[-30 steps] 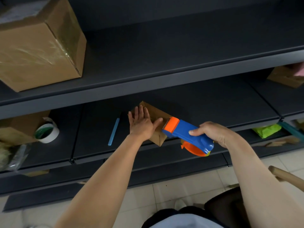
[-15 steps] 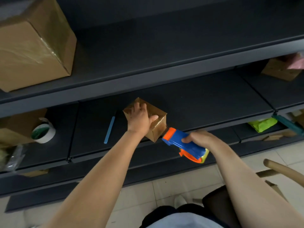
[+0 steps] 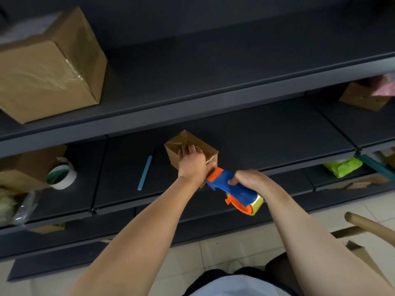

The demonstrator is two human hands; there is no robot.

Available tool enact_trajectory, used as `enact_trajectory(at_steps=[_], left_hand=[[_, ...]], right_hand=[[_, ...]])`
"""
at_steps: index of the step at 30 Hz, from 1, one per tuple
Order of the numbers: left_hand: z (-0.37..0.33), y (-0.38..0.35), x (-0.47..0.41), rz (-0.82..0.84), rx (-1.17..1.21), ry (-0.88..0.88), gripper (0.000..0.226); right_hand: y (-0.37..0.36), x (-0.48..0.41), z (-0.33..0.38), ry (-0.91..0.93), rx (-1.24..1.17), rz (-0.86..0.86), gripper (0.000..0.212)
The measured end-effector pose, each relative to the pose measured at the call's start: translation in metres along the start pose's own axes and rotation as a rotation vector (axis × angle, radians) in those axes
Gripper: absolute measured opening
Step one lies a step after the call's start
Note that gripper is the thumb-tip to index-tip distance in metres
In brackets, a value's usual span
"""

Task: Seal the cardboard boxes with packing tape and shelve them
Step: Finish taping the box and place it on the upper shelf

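A small taped cardboard box (image 3: 188, 142) sits on the dark middle shelf (image 3: 267, 142), near its front edge. My left hand (image 3: 192, 163) grips the box from the near side, fingers curled over its top and thumb on its right corner. My right hand (image 3: 250, 180) holds a blue and orange tape dispenser (image 3: 233, 191) by the handle. The dispenser's orange front end touches the box's near right corner, just below my left thumb.
A large taped box (image 3: 49, 67) stands on the upper shelf at left. A green-cored tape roll (image 3: 62, 174) and a blue stick (image 3: 145, 173) lie on the middle shelf, left of the small box. Another box (image 3: 363, 97) sits far right. A wooden chair back (image 3: 372, 225) is at lower right.
My left hand went from lying flat on the box to gripping it with curled fingers. The dispenser dropped lower and moved in against the box's near right corner.
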State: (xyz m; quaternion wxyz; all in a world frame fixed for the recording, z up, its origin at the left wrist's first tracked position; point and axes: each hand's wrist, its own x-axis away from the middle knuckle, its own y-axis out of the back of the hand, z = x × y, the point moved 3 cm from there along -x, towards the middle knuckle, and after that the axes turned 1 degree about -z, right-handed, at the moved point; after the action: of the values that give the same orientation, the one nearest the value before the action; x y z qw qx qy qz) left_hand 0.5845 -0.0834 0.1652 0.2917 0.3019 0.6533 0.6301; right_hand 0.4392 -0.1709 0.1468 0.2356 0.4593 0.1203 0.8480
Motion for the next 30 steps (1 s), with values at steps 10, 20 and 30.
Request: enact_trajectory(at_steps=[10, 20, 30], left_hand=[[0.048, 0.049, -0.007, 0.047, 0.587, 0.134, 0.042], [0.071, 0.05, -0.013, -0.3, 0.52, 0.202, 0.024], [0.066, 0.036, -0.027, -0.094, 0.569, -0.003, 0.031]], right_hand=[[0.046, 0.043, 0.043, 0.108, -0.071, 0.164, 0.038], [0.037, 0.065, 0.093, 0.242, -0.039, -0.084, 0.026], [0.033, 0.055, 0.083, 0.244, -0.102, -0.066, 0.027]])
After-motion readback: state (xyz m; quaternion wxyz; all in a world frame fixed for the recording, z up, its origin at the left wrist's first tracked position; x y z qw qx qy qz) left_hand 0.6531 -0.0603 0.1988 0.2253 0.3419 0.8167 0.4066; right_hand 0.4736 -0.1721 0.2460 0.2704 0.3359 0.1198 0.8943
